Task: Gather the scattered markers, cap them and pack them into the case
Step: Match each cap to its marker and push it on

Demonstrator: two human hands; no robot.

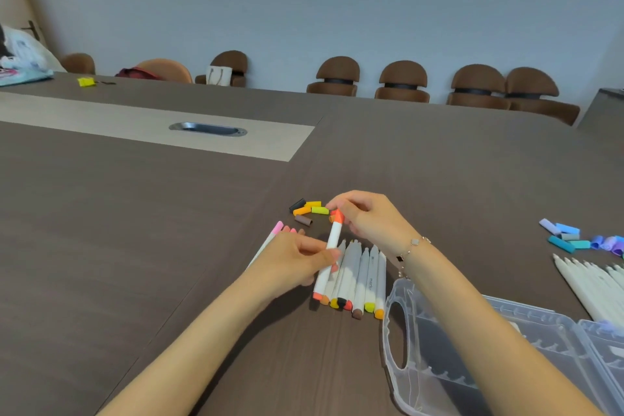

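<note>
The left hand (297,260) pinches the barrel of a white marker with orange ends (329,255), while the right hand (368,216) curls its fingertips round the orange cap (337,216) at the marker's far tip, seemingly pressing it home. Just under the right wrist lies a row of white and grey uncapped markers (359,275), touching side by side; one barrel carries grey print that looks like "marker" (too small to be sure). Beyond the left hand's fingers lie loose short caps in black, yellow, orange and brown (309,211), and beside its knuckles a few pink-capped markers (275,233). Off to the right of the right forearm sit blue and purple caps (574,238) and another bundle of white capless markers (594,287). The clear plastic case (506,348) lies open near the right elbow, apparently holding no markers. Judging by this, capping is at an early stage and packing has not begun.
</note>
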